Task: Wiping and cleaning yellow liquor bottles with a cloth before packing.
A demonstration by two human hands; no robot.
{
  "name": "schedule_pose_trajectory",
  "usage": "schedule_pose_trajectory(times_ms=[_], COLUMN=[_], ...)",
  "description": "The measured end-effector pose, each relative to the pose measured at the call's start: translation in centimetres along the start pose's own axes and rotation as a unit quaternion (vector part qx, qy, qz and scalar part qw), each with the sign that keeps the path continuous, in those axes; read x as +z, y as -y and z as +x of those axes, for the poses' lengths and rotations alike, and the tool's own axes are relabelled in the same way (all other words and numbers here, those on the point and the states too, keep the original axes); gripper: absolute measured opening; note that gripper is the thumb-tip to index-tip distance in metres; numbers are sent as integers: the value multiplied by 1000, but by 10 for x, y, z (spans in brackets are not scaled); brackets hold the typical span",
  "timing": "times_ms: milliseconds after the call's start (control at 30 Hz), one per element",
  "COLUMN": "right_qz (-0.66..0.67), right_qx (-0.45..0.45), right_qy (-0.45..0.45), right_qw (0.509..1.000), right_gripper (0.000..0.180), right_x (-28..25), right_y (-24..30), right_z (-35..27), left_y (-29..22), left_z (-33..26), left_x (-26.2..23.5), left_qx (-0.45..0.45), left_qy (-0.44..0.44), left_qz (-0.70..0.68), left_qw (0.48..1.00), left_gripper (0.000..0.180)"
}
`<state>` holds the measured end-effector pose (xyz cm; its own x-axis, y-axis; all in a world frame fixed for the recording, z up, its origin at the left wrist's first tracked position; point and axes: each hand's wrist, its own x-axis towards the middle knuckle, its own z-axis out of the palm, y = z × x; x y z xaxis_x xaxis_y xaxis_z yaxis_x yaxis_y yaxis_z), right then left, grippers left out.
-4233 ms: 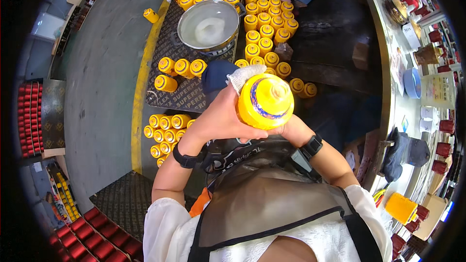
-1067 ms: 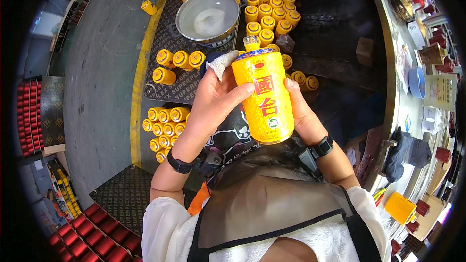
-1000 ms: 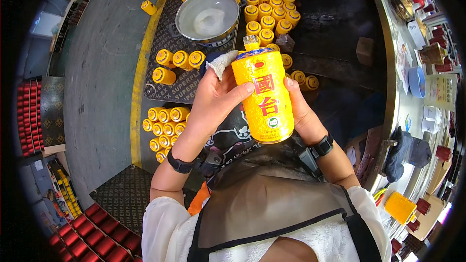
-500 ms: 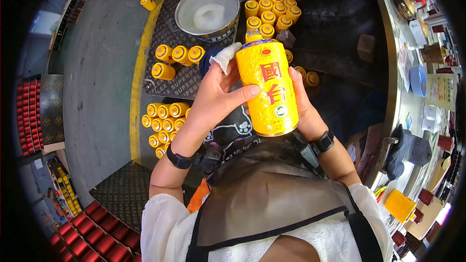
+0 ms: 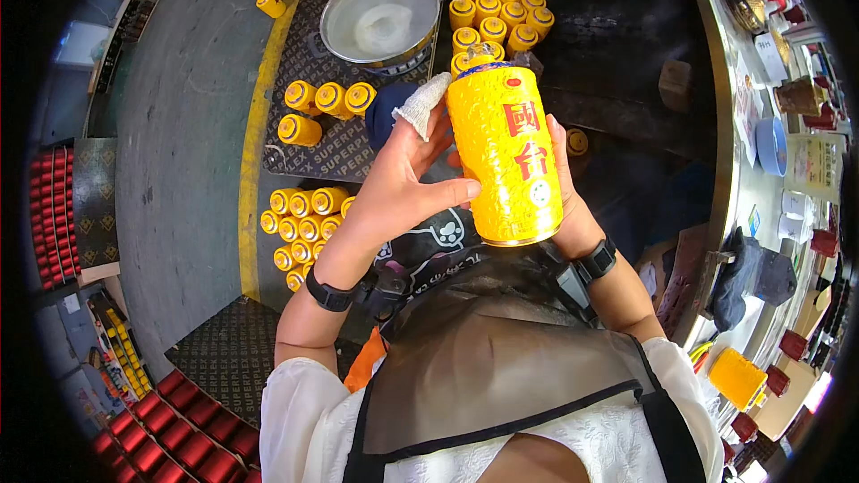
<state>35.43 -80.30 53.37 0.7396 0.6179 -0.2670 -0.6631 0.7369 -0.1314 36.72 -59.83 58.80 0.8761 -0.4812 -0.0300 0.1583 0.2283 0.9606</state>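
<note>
Yellow bottle [image 5: 501, 161] held up before the apron [image 5: 501, 358], leaning, glass neck away from the body and slightly left. Right hand [image 5: 575, 222] curls around its right side; fingers close on the bottle, one fingertip showing along that edge, others hidden behind. Left hand [image 5: 403, 181] spread, wide gap between thumb and fingers; thumb tip at the bottle's lower left edge, contact cannot be told. White cloth [image 5: 423, 107] covers the left fingertips, just beside the bottle's shoulder. Wide metal pan [image 5: 380, 22] beyond.
</note>
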Motion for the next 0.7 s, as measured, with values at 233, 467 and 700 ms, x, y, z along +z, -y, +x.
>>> schedule_pose_trajectory(times_ms=[233, 467, 700], right_qz=[10, 6, 8], right_qx=[-2, 13, 5], right_qy=[-7, -19, -17], right_qw=[1000, 1000, 1000], right_gripper=[84, 89, 89], right_x=[-6, -10, -9], right_y=[0, 2, 0], right_z=[-1, 1, 0], left_y=[2, 4, 14], left_z=[1, 1, 3], left_x=[6, 5, 7], left_qx=[-4, 14, 21], left_qy=[-18, -2, -13], left_qz=[-26, -18, -32], left_qw=[999, 1000, 999], left_gripper=[99, 95, 96])
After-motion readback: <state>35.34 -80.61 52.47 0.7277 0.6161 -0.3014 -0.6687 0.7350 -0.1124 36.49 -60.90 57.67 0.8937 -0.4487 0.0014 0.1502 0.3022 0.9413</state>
